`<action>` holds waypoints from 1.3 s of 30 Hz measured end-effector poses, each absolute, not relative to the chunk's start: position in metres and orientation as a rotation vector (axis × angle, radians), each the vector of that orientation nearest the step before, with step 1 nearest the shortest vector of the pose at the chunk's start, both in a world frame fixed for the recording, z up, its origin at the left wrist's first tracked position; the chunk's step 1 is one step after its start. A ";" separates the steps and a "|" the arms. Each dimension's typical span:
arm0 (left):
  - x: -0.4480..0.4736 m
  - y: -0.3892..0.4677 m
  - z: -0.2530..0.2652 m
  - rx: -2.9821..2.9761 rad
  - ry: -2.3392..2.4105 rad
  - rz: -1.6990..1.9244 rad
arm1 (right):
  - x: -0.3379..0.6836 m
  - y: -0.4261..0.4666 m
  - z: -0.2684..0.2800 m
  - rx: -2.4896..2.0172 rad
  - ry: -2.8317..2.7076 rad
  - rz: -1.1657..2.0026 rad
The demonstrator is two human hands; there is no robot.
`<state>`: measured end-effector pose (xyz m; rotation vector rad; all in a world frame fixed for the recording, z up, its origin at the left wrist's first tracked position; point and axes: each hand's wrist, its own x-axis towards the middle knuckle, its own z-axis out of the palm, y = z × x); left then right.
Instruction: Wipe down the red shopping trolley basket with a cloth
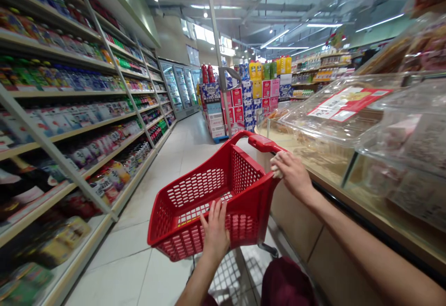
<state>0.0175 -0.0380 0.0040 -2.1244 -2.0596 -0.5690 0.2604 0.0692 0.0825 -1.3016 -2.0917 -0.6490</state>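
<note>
A red plastic shopping cart (244,194) with a perforated basket is turned sideways in front of me. Its basket holds nothing that I can make out. My left hand (215,231) rests against the near side wall, fingers stretched out and slightly spread up to the rim. Closed around the near end of the cart's red handle (266,143) is my right hand (292,173). A crumpled white tissue or cloth (277,166) is pressed between that hand and the handle. The palm side of the right hand is hidden.
Tall shelves (69,92) of drinks line the left. Close on the right stands a display counter (327,171) with clear plastic food boxes (334,106). Stacked cartons (240,106) and a metal pole (214,27) stand ahead; glass-door fridges (181,87) are farther back. The floor is tiled.
</note>
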 end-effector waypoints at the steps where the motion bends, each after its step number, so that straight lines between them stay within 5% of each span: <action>1: 0.018 -0.038 0.004 -2.124 -2.058 -0.562 | 0.262 0.070 0.084 -1.362 -2.027 -0.649; 7: 0.020 -0.037 0.007 -2.114 -2.063 -0.538 | 0.222 0.049 0.059 -0.990 -2.268 -0.665; 16: 0.020 -0.037 0.006 -2.141 -2.106 -0.649 | 0.227 0.056 0.063 -1.047 -2.192 -0.470; 23: 0.057 -0.012 0.040 -2.326 -1.865 -1.355 | 0.179 0.043 0.052 -1.050 -2.178 -0.181; 27: 0.094 0.020 0.054 -2.446 -1.804 -1.577 | 0.221 0.053 0.066 -1.175 -2.217 -0.266; 39: 0.069 0.067 0.038 -2.083 -1.920 -1.342 | 0.222 0.117 0.078 -1.343 -2.319 -0.494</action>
